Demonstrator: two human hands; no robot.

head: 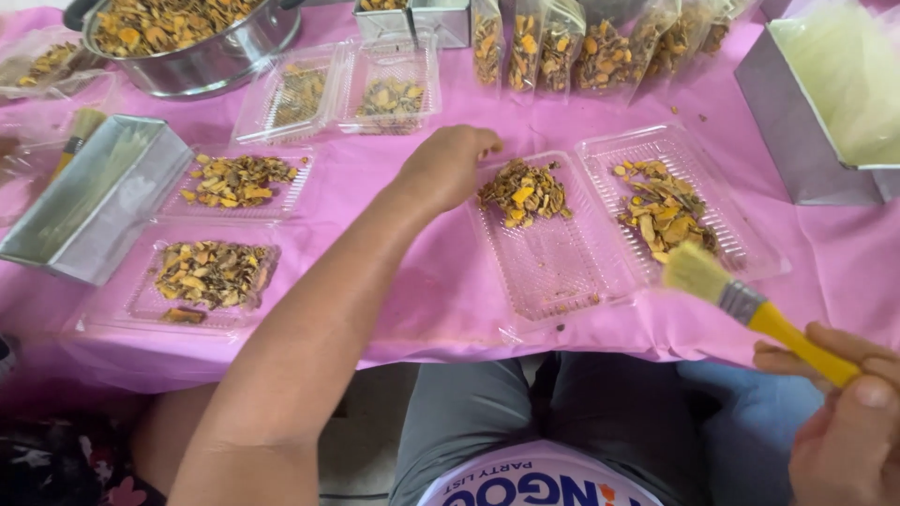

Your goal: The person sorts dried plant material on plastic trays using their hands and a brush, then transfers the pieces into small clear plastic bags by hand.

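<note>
Pink tablecloth (441,281) covers the whole table and gives a bright ground under the loose chips. Far left, a steel pot (202,56) holds the bulk stock of dried yellow-brown slices, with the trays set out around it. At the right edge stands a steel box (797,141) with pale sheets inside; a second steel box (89,201) lies on its side at left.

Directly ahead of me lies an open clear hinged tray (562,253), both halves flat on the cloth. Left half: a small heap of dried slices (523,192) at the far end, near end bare apart from a few crumbs. Right half: another heap (664,208).

A row of filled clear pouches (562,47) lines the far edge. More loaded trays sit at left (211,276).

My left hand (448,167) rests at the tray's far left corner, fingers curled shut, seemingly pinching a few slices; what is inside I cannot tell. My right hand (848,422) is closed around the yellow handle of a brush (698,272), whose bristles hover over the tray's near right edge, angled toward the crumbs.
</note>
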